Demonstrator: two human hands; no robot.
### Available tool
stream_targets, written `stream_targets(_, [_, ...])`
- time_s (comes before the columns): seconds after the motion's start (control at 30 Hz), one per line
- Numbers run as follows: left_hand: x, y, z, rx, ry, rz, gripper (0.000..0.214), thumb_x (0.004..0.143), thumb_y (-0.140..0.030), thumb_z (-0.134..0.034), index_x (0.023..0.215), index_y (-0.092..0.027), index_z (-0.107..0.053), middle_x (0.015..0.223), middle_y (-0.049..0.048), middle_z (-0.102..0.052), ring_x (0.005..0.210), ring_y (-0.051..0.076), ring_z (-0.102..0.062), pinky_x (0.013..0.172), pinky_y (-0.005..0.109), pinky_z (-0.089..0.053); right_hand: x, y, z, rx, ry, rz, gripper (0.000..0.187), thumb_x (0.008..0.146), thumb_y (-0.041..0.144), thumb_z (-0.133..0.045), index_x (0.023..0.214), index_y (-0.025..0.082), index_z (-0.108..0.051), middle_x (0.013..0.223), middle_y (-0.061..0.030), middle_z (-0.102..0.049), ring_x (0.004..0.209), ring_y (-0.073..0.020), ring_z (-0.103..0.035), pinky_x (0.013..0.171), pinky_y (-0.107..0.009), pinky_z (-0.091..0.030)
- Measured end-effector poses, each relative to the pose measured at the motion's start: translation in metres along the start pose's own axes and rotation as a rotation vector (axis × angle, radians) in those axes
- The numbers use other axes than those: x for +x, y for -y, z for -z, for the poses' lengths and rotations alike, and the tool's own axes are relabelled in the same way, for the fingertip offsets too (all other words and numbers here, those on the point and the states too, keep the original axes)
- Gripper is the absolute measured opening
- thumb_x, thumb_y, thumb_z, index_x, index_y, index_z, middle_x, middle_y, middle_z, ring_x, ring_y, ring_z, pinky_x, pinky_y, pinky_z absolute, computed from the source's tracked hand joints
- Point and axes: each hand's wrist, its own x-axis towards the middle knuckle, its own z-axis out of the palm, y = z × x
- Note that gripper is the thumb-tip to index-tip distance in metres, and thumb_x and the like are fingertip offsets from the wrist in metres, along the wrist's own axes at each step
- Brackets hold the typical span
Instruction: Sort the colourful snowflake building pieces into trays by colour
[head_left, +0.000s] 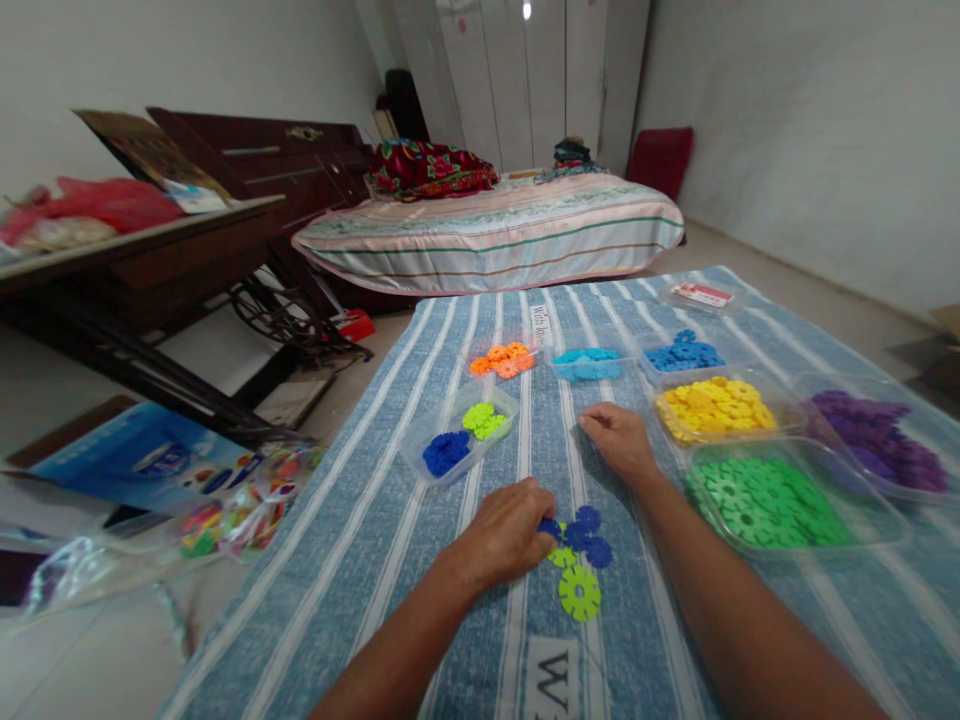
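Observation:
A small cluster of joined snowflake discs (pixel 577 545), dark blue and lime green, lies flat on the blue striped cloth (pixel 390 560). My left hand (pixel 506 535) rests on the cloth with its fingers curled, the fingertips pinching the cluster's left edge. My right hand (pixel 619 440) lies palm down on the cloth further back, fingers loosely bent, holding nothing I can see. It sits just left of a clear tray of yellow discs (pixel 716 405).
Clear trays stand around: blue and lime discs (pixel 461 435), orange (pixel 502 358), light blue (pixel 589 362), dark blue (pixel 682 353), green (pixel 772 498), purple (pixel 881 440). A plastic bag of mixed discs (pixel 225 515) lies at the cloth's left edge. A bed and a dark table stand behind.

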Motion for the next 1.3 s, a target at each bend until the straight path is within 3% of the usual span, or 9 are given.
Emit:
stream_targets(0.3, [0.007,-0.001,0.001,-0.195,-0.045,0.062,0.003,0.067,-0.020,-0.056,0.069,-0.017,-0.057,0.067,-0.0020,-0.058,0.066,0.013,-0.054,0.057,0.022,-0.034,0.001,-0.001,0.000,0.010,0.002,0.004,0.023,0.072,0.035,-0.051,0.068,0.019,-0.066,0.068,-0.0011,-0.064,0.063,-0.0147,-0.056,0.064,-0.027,-0.043])
stream_targets(0.47, [0.020,-0.013,-0.006,-0.323,-0.066,0.002,0.005,0.070,-0.021,-0.057,0.069,-0.017,-0.059,0.065,-0.0029,-0.058,0.064,0.011,-0.054,0.057,0.021,-0.034,0.001,-0.001,0.000,0.006,0.003,0.004,0.022,0.072,0.035,-0.051,0.068,0.019,-0.066,0.068,-0.0007,-0.063,0.063,-0.0143,-0.056,0.063,-0.026,-0.042])
stream_targets(0.7, [0.027,-0.026,-0.005,-0.190,0.022,-0.014,0.006,0.068,-0.017,-0.059,0.073,-0.018,-0.061,0.067,-0.0013,-0.061,0.064,0.012,-0.054,0.060,0.023,-0.035,0.001,-0.002,-0.001,0.007,-0.002,-0.003,0.024,0.072,0.036,-0.051,0.068,0.018,-0.066,0.067,-0.0006,-0.063,0.063,-0.0140,-0.056,0.062,-0.025,-0.042])
stream_targets(0.9, [0.017,-0.023,-0.008,-0.071,-0.008,0.008,0.012,0.069,-0.020,-0.060,0.081,-0.018,-0.061,0.078,0.0017,-0.061,0.073,0.017,-0.056,0.066,0.028,-0.038,0.002,-0.001,-0.001,0.010,-0.004,-0.014,0.022,0.071,0.036,-0.052,0.067,0.019,-0.065,0.066,-0.0001,-0.063,0.062,-0.0137,-0.056,0.062,-0.025,-0.042])
stream_targets(1.1, [0.013,-0.021,-0.014,-0.100,-0.022,0.011,0.003,0.070,-0.020,-0.058,0.072,-0.018,-0.057,0.079,0.0001,-0.056,0.074,0.015,-0.053,0.065,0.026,-0.037,0.001,0.001,0.000,0.013,-0.001,-0.002,0.022,0.071,0.036,-0.052,0.066,0.018,-0.066,0.066,-0.0010,-0.063,0.063,-0.0143,-0.056,0.063,-0.026,-0.042])
stream_targets(1.3, [0.008,-0.023,-0.012,-0.094,-0.032,0.057,0.014,0.070,-0.024,-0.059,0.083,-0.019,-0.057,0.084,0.0007,-0.055,0.078,0.016,-0.052,0.067,0.027,-0.037,0.000,0.000,-0.001,0.006,-0.006,-0.010,0.023,0.071,0.036,-0.052,0.068,0.018,-0.066,0.067,-0.0008,-0.064,0.063,-0.0143,-0.056,0.063,-0.026,-0.043])
